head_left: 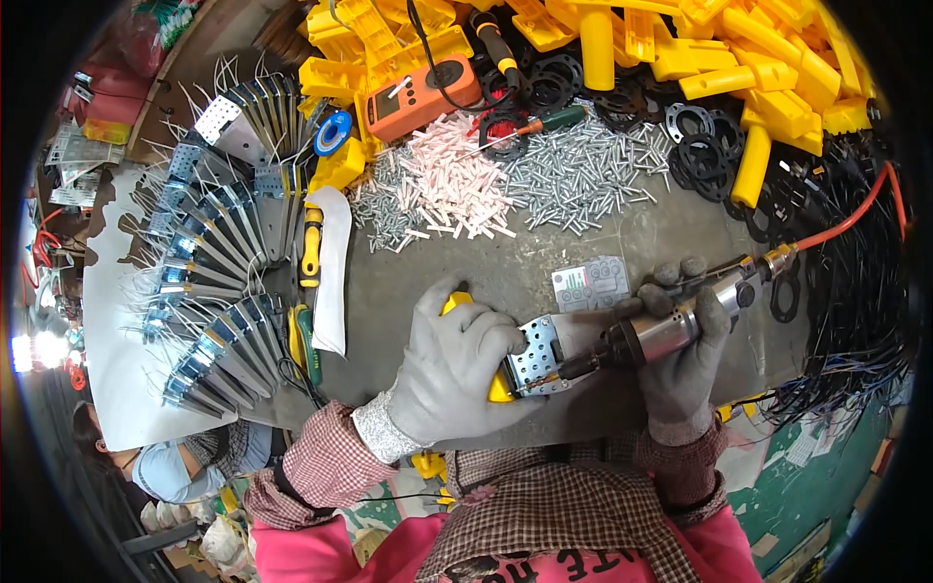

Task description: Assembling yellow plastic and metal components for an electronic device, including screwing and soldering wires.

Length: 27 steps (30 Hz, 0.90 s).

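Observation:
My left hand (455, 361), in a grey glove, grips a yellow plastic part (498, 387) with a perforated metal bracket (537, 352) mounted on it, pressed down on the grey bench (505, 267). My right hand (680, 355), also gloved, holds a silver pneumatic screwdriver (661, 330). Its dark bit touches the lower edge of the bracket. An orange air hose (846, 222) runs from the tool's rear toward the upper right.
Piles of silver screws (583, 175) and white plastic pegs (452, 180) lie behind the hands. Yellow housings (768, 78), black gaskets (705, 146), an orange multimeter (420, 92) sit farther back. Finished metal brackets (219, 253) fan out at left. Black wire bundles (855, 321) crowd the right.

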Each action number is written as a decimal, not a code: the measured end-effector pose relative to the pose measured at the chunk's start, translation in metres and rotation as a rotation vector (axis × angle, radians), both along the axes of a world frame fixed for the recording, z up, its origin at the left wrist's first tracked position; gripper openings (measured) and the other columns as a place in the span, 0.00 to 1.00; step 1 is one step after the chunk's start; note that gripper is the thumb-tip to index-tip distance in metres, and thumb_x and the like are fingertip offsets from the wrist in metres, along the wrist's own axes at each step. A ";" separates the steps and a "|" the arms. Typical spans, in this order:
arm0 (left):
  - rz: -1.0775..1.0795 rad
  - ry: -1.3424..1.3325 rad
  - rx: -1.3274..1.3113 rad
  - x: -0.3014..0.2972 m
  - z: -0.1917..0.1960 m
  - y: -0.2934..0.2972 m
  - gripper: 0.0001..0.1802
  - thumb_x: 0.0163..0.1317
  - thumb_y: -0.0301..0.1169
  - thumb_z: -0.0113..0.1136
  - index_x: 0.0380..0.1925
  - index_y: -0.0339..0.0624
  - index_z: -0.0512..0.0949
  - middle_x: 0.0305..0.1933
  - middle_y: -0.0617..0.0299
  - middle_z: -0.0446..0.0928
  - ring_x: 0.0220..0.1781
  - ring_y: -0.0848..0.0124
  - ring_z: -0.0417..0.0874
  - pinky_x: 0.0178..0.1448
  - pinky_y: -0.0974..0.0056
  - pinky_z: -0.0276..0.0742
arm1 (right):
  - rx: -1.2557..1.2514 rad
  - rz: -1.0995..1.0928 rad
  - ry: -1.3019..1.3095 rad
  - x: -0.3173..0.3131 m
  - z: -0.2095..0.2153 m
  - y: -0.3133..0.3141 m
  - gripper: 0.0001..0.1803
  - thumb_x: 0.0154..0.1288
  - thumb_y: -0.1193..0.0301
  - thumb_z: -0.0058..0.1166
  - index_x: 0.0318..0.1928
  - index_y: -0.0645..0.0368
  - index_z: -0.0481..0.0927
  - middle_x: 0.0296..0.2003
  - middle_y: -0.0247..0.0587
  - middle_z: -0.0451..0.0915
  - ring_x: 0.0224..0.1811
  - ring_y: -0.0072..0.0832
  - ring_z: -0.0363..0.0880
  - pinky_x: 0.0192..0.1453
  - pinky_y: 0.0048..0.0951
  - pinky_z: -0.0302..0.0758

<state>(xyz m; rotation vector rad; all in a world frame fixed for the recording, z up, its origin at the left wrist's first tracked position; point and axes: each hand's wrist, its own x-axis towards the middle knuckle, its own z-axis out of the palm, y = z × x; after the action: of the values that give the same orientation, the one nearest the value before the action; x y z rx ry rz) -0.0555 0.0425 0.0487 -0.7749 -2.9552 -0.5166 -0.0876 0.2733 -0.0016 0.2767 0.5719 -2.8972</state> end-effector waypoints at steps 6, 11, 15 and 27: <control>0.017 -0.047 0.043 -0.003 0.014 0.000 0.42 0.39 0.50 0.78 0.53 0.41 0.74 0.45 0.58 0.79 0.53 0.59 0.78 0.73 0.40 0.57 | -0.006 -0.013 -0.029 -0.001 -0.002 0.000 0.17 0.75 0.62 0.51 0.58 0.55 0.70 0.46 0.37 0.74 0.49 0.25 0.77 0.60 0.40 0.75; -0.140 -0.168 0.020 -0.003 0.008 -0.017 0.46 0.34 0.55 0.80 0.54 0.45 0.76 0.51 0.55 0.77 0.60 0.56 0.75 0.76 0.38 0.55 | -0.003 -0.002 0.006 -0.001 -0.004 0.000 0.16 0.76 0.62 0.50 0.57 0.54 0.70 0.47 0.37 0.74 0.50 0.26 0.76 0.60 0.40 0.75; -0.107 -0.138 0.051 -0.005 0.008 -0.014 0.44 0.35 0.55 0.80 0.52 0.46 0.77 0.50 0.58 0.78 0.60 0.58 0.76 0.76 0.38 0.55 | -0.048 -0.018 0.005 0.000 -0.003 -0.003 0.15 0.75 0.62 0.51 0.56 0.53 0.70 0.47 0.36 0.74 0.51 0.27 0.76 0.61 0.41 0.75; -0.085 0.003 0.067 0.001 -0.001 -0.011 0.32 0.39 0.47 0.78 0.42 0.49 0.74 0.48 0.60 0.78 0.57 0.60 0.77 0.73 0.38 0.59 | 0.050 -0.037 -0.014 0.002 0.002 -0.002 0.12 0.73 0.64 0.53 0.52 0.51 0.72 0.44 0.32 0.73 0.43 0.20 0.74 0.58 0.35 0.71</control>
<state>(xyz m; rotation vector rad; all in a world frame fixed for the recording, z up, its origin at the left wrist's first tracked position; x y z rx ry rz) -0.0547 0.0320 0.0477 -0.8959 -2.8955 -0.6154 -0.0855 0.2716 0.0000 0.3181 0.6438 -2.9167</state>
